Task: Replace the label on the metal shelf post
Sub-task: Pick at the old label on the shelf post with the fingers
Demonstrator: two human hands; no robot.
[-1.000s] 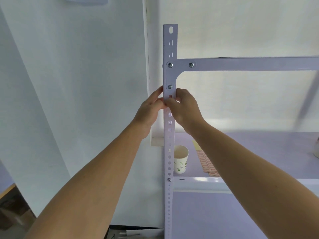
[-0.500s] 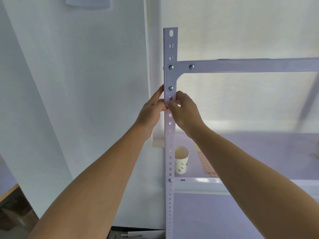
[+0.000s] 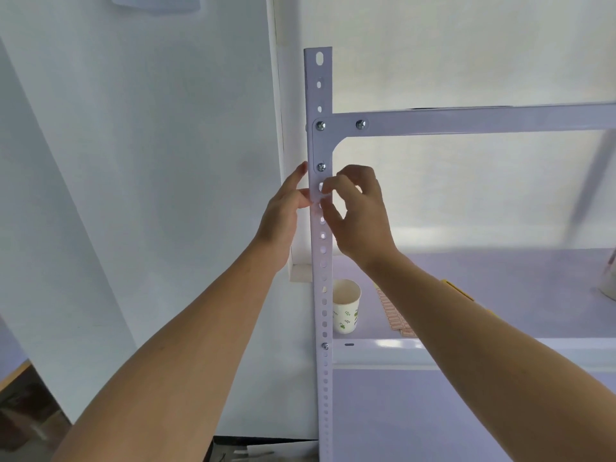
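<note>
A white paper cup with green leaf prints stands upright at the near left corner of the pale lilac shelf board. A plain white wall fills the left, and a brown wooden edge shows low down there.

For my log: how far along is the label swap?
Nothing clearly finished. In hand: left hand presses and right hand pinches a small pale label on the post, below the bolt. Old or new, I cannot tell. Left: smoothing or peeling it; the label sheet lies on the shelf.
</note>
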